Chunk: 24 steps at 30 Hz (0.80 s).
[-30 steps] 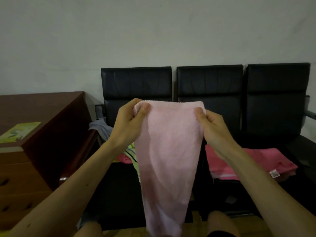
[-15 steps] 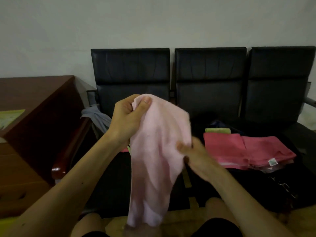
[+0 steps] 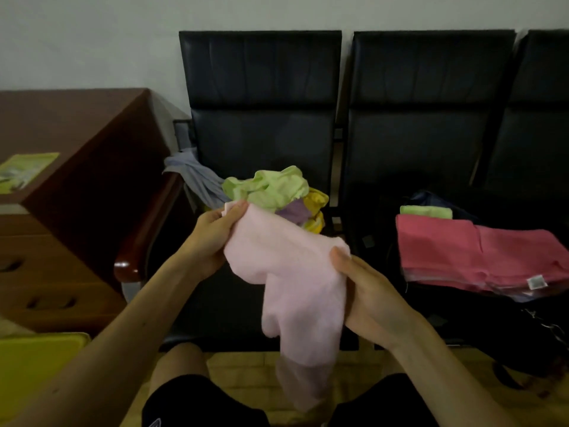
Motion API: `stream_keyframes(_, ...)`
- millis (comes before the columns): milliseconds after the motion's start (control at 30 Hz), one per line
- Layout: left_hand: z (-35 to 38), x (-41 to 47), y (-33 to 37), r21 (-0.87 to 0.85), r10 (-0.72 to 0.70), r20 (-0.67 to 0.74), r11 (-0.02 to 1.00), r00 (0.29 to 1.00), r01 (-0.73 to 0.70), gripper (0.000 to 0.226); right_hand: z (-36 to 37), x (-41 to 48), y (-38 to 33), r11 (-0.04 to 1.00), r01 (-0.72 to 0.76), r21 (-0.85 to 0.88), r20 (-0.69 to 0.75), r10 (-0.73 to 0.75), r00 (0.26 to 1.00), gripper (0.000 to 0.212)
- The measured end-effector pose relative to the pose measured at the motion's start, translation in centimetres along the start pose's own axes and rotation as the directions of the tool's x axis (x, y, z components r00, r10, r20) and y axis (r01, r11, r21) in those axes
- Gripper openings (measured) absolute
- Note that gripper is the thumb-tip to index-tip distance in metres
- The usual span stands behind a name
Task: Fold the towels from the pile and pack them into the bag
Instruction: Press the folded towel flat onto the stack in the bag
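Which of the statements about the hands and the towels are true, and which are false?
1. Both the left hand and the right hand hold the light pink towel. True.
2. Folded dark pink towels lie right of the hands. True.
3. The light pink towel lies folded on the dark pink towels. False: it hangs loosely from the hands.
4. Every unfolded towel in view is pink. False: the crumpled pile shows green, yellow and purple cloth.
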State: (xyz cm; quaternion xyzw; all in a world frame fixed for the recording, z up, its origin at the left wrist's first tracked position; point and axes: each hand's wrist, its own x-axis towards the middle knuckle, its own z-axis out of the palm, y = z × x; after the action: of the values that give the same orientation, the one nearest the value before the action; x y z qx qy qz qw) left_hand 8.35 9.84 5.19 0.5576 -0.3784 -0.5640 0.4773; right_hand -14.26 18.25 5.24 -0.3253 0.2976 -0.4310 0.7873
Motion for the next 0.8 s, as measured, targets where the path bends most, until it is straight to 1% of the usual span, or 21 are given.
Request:
stream_keyframes(67, 0.2, -0.1, -1.0, -0.116, -0.120, 0.122, 0.984, 0.985, 0.134, 0.039, 0.9, -0.1, -0.6, 0.999, 0.004, 0.037, 0.041, -0.005, 0.999, 0.047)
stream_keyframes(133, 0.4, -0.7, -2.2, -0.253, -0.157, 0.241, 0.942, 0.958, 0.218, 0.053, 1.3, -0.2, -1.2, 0.995, 0.001, 0.095, 0.026, -0.003, 1.000, 0.042)
stream_keyframes(167, 0.5, -1.0, -3.1, -0.329, -0.168, 0.287, 0.907, 0.943, 0.262, 0.062, 1.6, -0.3, -1.5, 0.993, 0.003, 0.121, 0.010, -0.004, 1.000, 0.041)
stream_keyframes(233, 1.1, -1.5, -5.0, -0.423, -0.240, 0.378, 0.815, 0.894, 0.397, 0.077, 1.8, -0.4, -2.1, 0.990, 0.020, 0.143, -0.037, -0.015, 0.999, 0.041)
stream_keyframes(267, 1.6, -1.8, -6.2, -0.455, -0.259, 0.412, 0.772, 0.873, 0.444, 0.076, 1.9, -0.5, -2.3, 0.989, 0.028, 0.146, -0.053, -0.021, 0.998, 0.040)
stream_keyframes(300, 1.7, -2.3, -7.5, -0.463, -0.268, 0.430, 0.755, 0.862, 0.465, 0.073, 1.9, -0.6, -2.6, 0.989, 0.036, 0.143, -0.071, -0.026, 0.997, 0.040)
stream_keyframes(333, 2.0, -3.0, -8.6, -0.420, -0.292, 0.471, 0.756, 0.832, 0.503, 0.078, 1.9, -0.6, -2.8, 0.990, 0.043, 0.137, -0.088, -0.031, 0.996, 0.040)
stream_keyframes(400, 1.7, -5.0, -10.1, -0.305, -0.201, 0.572, 0.848, 0.795, 0.434, 0.104, 1.7, -0.5, -3.0, 0.989, 0.063, 0.133, -0.111, -0.049, 0.993, 0.043)
stream_keyframes(433, 1.4, -5.3, -11.0, -0.272, -0.171, 0.640, 0.861, 0.749, 0.429, 0.112, 1.7, -0.5, -3.1, 0.988, 0.077, 0.133, -0.127, -0.060, 0.990, 0.043)
stream_keyframes(467, 1.4, -5.4, -12.3, -0.250, -0.116, 0.765, 0.853, 0.634, 0.458, 0.116, 1.7, -0.5, -3.3, 0.986, 0.089, 0.139, -0.138, -0.069, 0.988, 0.041)
stream_keyframes(500, 1.2, -5.4, -13.4, -0.244, -0.075, 0.833, 0.840, 0.548, 0.486, 0.116, 1.5, -0.4, -3.4, 0.986, 0.103, 0.131, -0.147, -0.083, 0.986, 0.039)
stream_keyframes(567, 0.6, -5.7, -13.4, -0.207, -0.103, 0.811, 0.870, 0.576, 0.448, 0.105, 1.1, -0.2, -3.6, 0.983, 0.124, 0.137, -0.163, -0.101, 0.981, 0.039)
stream_keyframes(600, 0.3, -5.9, -13.0, -0.140, -0.174, 0.775, 0.891, 0.608, 0.433, 0.098, 0.8, 0.0, -3.7, 0.982, 0.126, 0.142, -0.174, -0.100, 0.980, 0.039)
stream_keyframes(633, 0.0, -5.6, -13.1, -0.088, -0.257, 0.734, 0.882, 0.629, 0.463, 0.094, 0.4, 0.2, -3.7, 0.982, 0.124, 0.141, -0.187, -0.097, 0.978, 0.039)
stream_keyframes(700, -0.5, -5.4, -13.0, 0.004, -0.370, 0.679, 0.866, 0.634, 0.501, 0.098, -0.3, 0.7, -3.6, 0.979, 0.157, 0.131, -0.249, -0.121, 0.961, 0.041)
stream_keyframes(733, -0.5, -5.5, -12.7, 0.050, -0.386, 0.674, 0.875, 0.630, 0.482, 0.093, -0.5, 0.9, -3.5, 0.976, 0.179, 0.124, -0.292, -0.136, 0.947, 0.040)
stream_keyframes(800, -0.2, -5.5, -12.2, 0.109, -0.362, 0.685, 0.909, 0.632, 0.402, 0.066, -1.4, 1.5, -3.2, 0.974, 0.192, 0.122, -0.342, -0.140, 0.929, 0.035)
